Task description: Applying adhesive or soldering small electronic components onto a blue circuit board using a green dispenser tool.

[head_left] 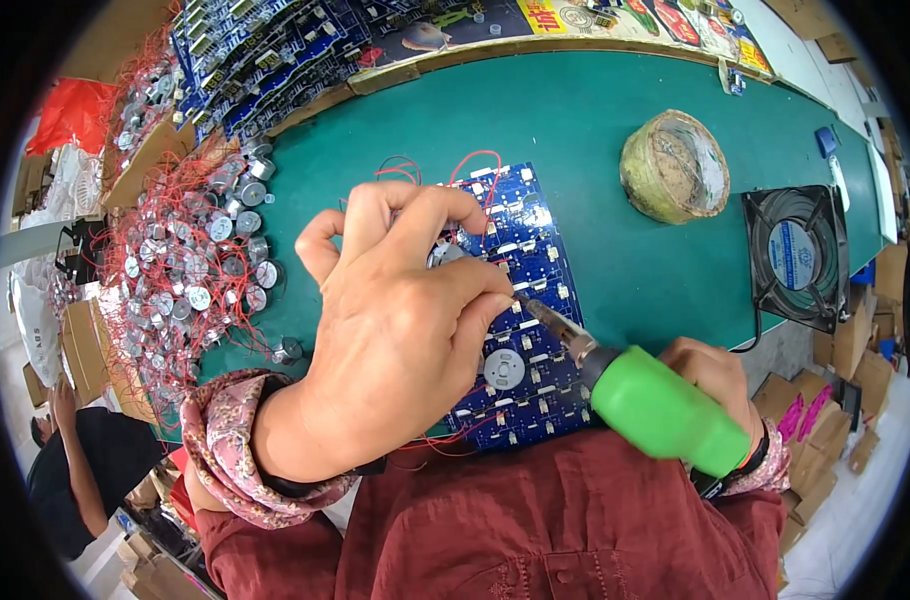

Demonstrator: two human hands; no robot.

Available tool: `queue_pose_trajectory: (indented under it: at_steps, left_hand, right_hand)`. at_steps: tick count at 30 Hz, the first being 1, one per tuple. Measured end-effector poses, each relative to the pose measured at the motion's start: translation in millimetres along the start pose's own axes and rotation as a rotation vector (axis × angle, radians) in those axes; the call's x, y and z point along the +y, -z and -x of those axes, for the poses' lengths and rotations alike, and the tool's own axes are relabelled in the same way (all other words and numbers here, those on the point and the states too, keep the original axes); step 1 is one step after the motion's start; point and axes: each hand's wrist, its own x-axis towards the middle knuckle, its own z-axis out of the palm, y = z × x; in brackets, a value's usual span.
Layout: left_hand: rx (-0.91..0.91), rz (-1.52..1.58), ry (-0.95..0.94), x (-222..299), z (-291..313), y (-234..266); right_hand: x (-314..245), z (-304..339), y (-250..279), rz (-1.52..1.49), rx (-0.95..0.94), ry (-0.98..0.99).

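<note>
My left hand (390, 310) reaches over a blue circuit board panel (550, 375), thumb and index finger pinched together close to its surface. What sits in the pinch is too small to make out. Under the other fingers, a round silver motor (445, 254) partly shows. My right hand (717, 378) grips a green-handled soldering iron (665, 408), its metal tip touching or almost touching the left fingertips over the panel. Another round silver motor (504, 369) lies on the panel nearer me. Red wires (478, 156) loop out past the panel's far edge.
A heap of small silver motors with red wires (200, 265) covers the green table's (605, 130) left side. Blue boards (265, 65) are stacked at the back left. To the right stand a worn round pot (675, 168) and a black fan (795, 255). Another person (90, 470) is at far left.
</note>
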Motion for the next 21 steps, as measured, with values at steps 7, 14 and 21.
queue_pose_trajectory:
  at_steps: [7,14,21]
  left_hand:
    - [0.005,-0.005,0.003,0.0,1.1,-0.1]
    - [-0.009,-0.003,0.002,-0.7,1.0,0.2]
    - [-0.015,0.008,-0.002,-2.1,1.4,0.0]
  right_hand:
    - [-0.2,19.6,-0.3,-0.433,0.134,-0.276]
    - [-6.5,22.4,0.0,-0.741,0.180,-0.393]
    - [-0.7,22.3,0.5,-0.780,0.143,-0.383]
